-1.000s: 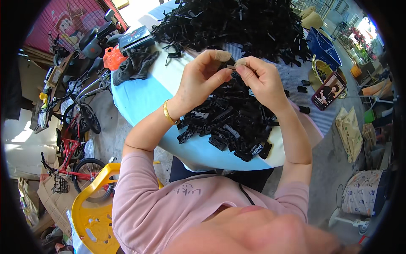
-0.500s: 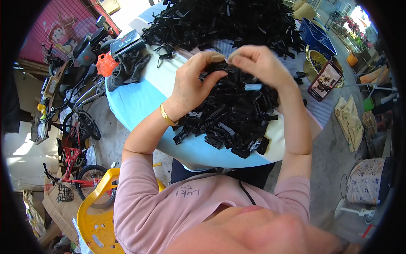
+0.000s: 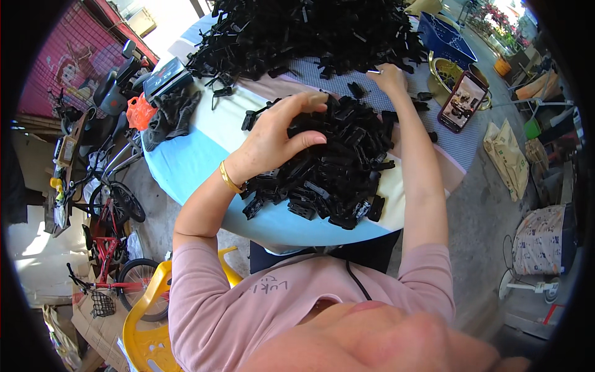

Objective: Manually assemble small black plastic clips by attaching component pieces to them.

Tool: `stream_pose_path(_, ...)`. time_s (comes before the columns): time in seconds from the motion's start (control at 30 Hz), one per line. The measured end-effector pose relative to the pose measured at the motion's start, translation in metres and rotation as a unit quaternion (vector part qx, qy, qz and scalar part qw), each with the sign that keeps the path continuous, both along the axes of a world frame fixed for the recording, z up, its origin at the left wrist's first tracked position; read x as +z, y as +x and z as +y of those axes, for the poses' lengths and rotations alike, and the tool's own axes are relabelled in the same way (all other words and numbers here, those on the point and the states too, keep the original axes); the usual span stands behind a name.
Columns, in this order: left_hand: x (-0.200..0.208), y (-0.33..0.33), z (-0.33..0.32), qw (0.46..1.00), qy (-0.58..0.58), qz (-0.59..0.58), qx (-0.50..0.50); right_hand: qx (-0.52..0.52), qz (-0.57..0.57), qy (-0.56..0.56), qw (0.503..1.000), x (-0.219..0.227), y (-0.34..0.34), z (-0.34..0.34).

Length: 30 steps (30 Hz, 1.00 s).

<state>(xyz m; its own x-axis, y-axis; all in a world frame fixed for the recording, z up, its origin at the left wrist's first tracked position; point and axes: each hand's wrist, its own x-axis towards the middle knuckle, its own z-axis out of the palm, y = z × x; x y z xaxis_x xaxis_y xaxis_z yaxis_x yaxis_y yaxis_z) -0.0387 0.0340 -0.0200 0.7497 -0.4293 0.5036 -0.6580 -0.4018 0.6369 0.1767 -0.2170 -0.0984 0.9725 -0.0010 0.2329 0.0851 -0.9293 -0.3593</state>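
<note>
My left hand [image 3: 276,137] is open, its thumb and fingers spread in a curve above a near pile of small black plastic clips [image 3: 328,161]. Black pieces show through the gap between thumb and fingers, and I see nothing gripped there. My right hand [image 3: 390,80] is stretched out to the front edge of a much larger far heap of black plastic pieces [image 3: 316,34]. Its fingers are curled together and point down. Something pale shows at the fingertips, too small to name. A loose black piece [image 3: 356,90] lies between the two piles.
A phone [image 3: 463,102] leans against a gold-coloured pot [image 3: 445,73] on the right, beside a blue basket [image 3: 447,40]. On the left lie a dark cloth [image 3: 175,116], a red plastic bag [image 3: 140,112] and a dark box [image 3: 167,79]. Beyond the tablecloth [image 3: 186,164] stand bicycles and a yellow chair [image 3: 145,322].
The hands have parted: my right hand has moved away to the far heap. My left hand stays over the near pile, with its fingers wider apart. A light-blue piece no longer shows there.
</note>
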Motion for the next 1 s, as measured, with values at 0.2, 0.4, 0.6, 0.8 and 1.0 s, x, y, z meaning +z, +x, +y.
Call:
stream_pose_path(0.2, -0.01, 0.012, 0.008, 0.978, -0.2, 0.062, 0.011, 0.04, -0.133, 0.003, 0.99, 0.039, -0.024, 0.003)
stream_pose_path(0.4, -0.006, 0.026, 0.021, 0.931, -0.331, 0.154, 0.023, 0.307, -0.151, 0.26, 0.903, 0.07, -0.052, 0.025)
stream_pose_path(0.6, -0.001, 0.026, 0.031, 0.867, -0.383, 0.285, -0.143, 0.483, -0.014, 0.32, 0.815, 0.103, -0.117, 0.06)
stream_pose_path(0.8, 0.005, 0.016, 0.043, 0.785, -0.359, 0.379, -0.332, 0.582, -0.128, 0.244, 0.765, 0.117, -0.155, 0.079)
stream_pose_path(1.0, 0.008, 0.011, 0.039, 0.804, -0.324, 0.405, -0.292, 0.557, -0.292, 0.171, 0.759, 0.114, -0.161, 0.081)
